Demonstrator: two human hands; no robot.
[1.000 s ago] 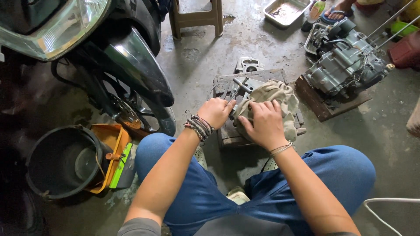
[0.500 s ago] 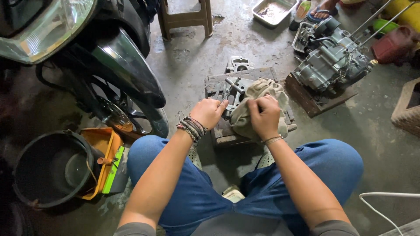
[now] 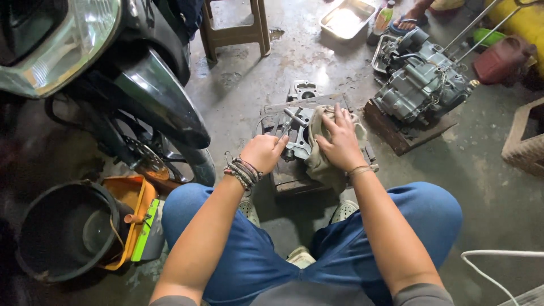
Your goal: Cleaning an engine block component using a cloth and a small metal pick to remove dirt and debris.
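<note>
On engine part [image 3: 297, 133], left hand [image 3: 263, 153] curled, right hand [image 3: 340, 144] flat on rag [image 3: 320, 164]

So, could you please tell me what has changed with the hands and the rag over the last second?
The right hand has spread flat on the beige rag, pressing it over the metal engine part; a second ago its fingers were bunched around the cloth. The left hand stays at the part's left side. The part remains on its wooden block, and the motorcycle and black bucket have not moved.
</note>
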